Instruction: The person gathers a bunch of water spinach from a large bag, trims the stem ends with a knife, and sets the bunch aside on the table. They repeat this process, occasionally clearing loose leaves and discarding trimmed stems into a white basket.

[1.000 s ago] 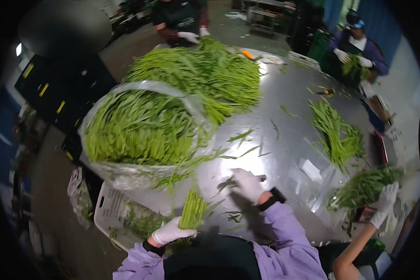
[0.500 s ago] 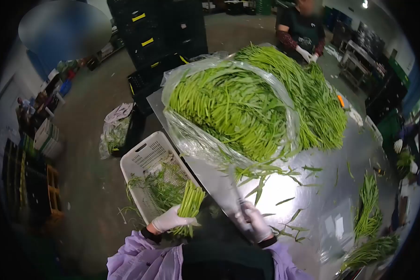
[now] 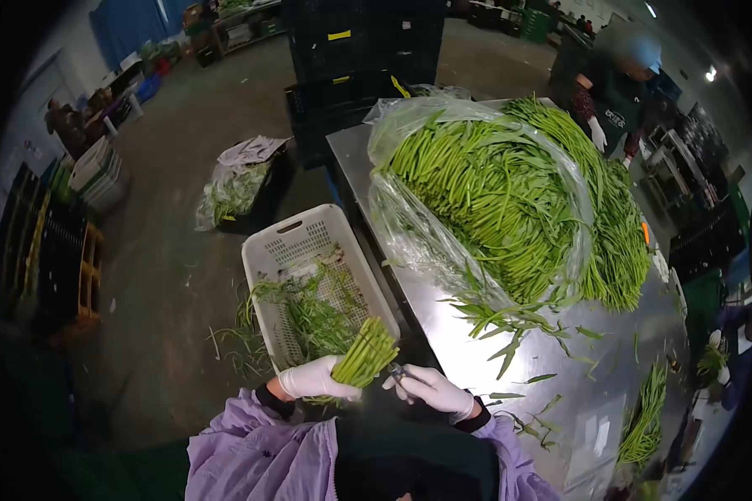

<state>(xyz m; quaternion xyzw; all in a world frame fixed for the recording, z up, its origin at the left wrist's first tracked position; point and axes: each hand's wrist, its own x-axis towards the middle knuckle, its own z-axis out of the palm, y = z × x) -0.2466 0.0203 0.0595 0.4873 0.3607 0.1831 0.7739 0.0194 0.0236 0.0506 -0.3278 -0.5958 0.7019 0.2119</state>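
A: How is the held material shown?
B: A compact bundle of smooth, pale-green, rod-like stems (image 3: pixel 365 352) is gripped in the left hand (image 3: pixel 313 378), which is gloved in thin white material and curled closed around it. The blunt ends are tilted up towards the right, over the near end of a white, perforated, rectangular plastic crate (image 3: pixel 297 236).

A: And the right hand (image 3: pixel 434 391)?
B: It is gloved likewise. Its fingers are bent, nearly closed, about a small dark tool (image 3: pixel 395 368) whose tip is placed just beside the bundle; whether contact is made cannot be told.

A: What is contained in the crate?
B: Feathery, tangled green trimmings (image 3: pixel 309 309).

A: And what is borne by the bench?
B: On the smooth, reflective metal bench (image 3: pixel 451 334), a large rounded mass of stems and leaves (image 3: pixel 485 192) is enclosed by a crinkled, transparent plastic bag (image 3: pixel 405 221), open at the top. Narrow, pointed loose leaves (image 3: pixel 510 355) are scattered near it, and a slender sheaf of green stems (image 3: pixel 646 417) is laid farther right.
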